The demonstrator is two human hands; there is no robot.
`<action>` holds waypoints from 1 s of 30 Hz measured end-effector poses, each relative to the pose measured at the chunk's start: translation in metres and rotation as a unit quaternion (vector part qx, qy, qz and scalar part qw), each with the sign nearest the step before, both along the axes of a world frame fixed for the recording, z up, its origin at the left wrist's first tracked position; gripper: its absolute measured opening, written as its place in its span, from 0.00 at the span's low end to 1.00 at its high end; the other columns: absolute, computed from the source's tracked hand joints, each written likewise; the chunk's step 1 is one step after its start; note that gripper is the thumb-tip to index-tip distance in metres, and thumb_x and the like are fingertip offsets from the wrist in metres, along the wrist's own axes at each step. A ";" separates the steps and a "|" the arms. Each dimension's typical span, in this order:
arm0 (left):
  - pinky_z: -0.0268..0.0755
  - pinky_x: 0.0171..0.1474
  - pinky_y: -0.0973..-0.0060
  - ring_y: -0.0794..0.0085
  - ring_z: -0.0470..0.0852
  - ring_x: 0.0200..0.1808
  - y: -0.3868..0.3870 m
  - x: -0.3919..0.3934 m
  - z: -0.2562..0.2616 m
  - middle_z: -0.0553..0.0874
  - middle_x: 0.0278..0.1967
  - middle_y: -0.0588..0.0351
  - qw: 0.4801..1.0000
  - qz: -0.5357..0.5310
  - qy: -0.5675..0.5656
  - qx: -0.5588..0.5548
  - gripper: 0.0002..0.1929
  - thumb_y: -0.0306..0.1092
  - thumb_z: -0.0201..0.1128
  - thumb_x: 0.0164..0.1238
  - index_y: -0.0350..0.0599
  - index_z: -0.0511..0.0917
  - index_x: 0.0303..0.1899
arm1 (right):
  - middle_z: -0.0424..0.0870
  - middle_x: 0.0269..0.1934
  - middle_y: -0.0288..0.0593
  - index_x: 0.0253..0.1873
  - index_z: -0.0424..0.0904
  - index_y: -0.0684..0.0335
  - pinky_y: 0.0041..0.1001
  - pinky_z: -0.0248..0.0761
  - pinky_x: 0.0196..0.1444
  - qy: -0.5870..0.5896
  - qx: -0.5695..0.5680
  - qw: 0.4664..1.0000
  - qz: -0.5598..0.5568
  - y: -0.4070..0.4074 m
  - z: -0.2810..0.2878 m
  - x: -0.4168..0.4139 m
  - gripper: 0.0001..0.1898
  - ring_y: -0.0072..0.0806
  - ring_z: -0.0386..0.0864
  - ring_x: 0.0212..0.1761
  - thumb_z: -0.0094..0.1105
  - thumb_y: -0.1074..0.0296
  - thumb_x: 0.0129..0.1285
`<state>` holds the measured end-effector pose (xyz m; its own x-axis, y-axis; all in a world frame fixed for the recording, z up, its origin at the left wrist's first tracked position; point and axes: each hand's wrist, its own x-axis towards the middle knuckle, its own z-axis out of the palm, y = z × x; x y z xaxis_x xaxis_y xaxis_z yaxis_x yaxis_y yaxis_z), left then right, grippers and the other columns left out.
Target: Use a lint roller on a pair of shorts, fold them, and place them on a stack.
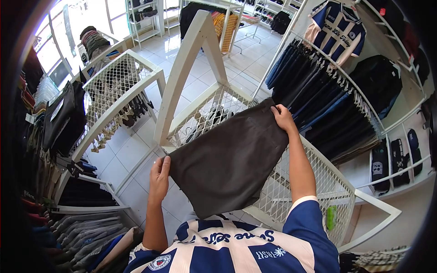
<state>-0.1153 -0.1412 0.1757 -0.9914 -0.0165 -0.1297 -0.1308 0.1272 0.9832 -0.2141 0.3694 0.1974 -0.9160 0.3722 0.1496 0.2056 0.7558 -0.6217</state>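
Observation:
A dark brown-grey pair of trousers or shorts (225, 160), folded flat, is stretched between my two hands above a white metal-mesh rack. My left hand (160, 175) pinches the garment's left corner, thumb on top. My right hand (283, 117) grips the opposite edge near the waistband at the upper right. Its lower edge hangs close to my blue and cream striped shirt (218, 245). The fingers behind the cloth are hidden. Under and behind the garment runs the white mesh shelf (307, 177) of the rack, partly covered by it.
Trousers on clip hangers (317, 92) hang along the right wall below a striped jersey (336, 32). A white angled frame (184, 75) rises just ahead. To the left stands another mesh rack (119, 78) with folded dark garments (63, 116). Grey shirts (88, 235) hang at lower left.

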 end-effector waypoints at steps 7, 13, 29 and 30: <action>0.77 0.49 0.81 0.84 0.84 0.43 0.005 0.004 0.025 0.88 0.42 0.61 0.985 -0.065 0.051 0.154 0.06 0.29 0.67 0.82 0.39 0.79 0.51 | 0.88 0.43 0.66 0.55 0.77 0.61 0.58 0.76 0.50 0.157 0.143 0.977 -0.021 -0.033 0.057 0.037 0.17 0.69 0.83 0.50 0.53 0.51 0.83; 0.80 0.49 0.81 0.81 0.86 0.44 0.006 0.032 0.081 0.89 0.44 0.58 0.970 -0.107 0.073 0.206 0.14 0.24 0.68 0.79 0.42 0.73 0.56 | 0.87 0.41 0.64 0.52 0.80 0.66 0.45 0.78 0.45 0.284 0.121 0.951 0.002 -0.021 0.162 0.106 0.13 0.65 0.84 0.51 0.62 0.59 0.80; 0.83 0.42 0.76 0.77 0.88 0.40 0.108 0.128 0.023 0.87 0.45 0.56 0.918 -0.390 -0.065 0.035 0.14 0.29 0.63 0.84 0.40 0.69 0.62 | 0.92 0.45 0.48 0.60 0.87 0.64 0.34 0.81 0.50 0.006 0.049 0.999 0.014 -0.015 0.146 0.295 0.19 0.35 0.88 0.41 0.75 0.63 0.68; 0.83 0.43 0.74 0.76 0.89 0.40 0.106 0.129 0.020 0.86 0.46 0.56 0.919 -0.383 -0.082 0.044 0.13 0.32 0.61 0.86 0.41 0.70 0.62 | 0.92 0.45 0.48 0.59 0.87 0.64 0.34 0.81 0.50 -0.015 0.052 0.998 -0.010 -0.028 0.136 0.325 0.19 0.35 0.88 0.41 0.75 0.65 0.67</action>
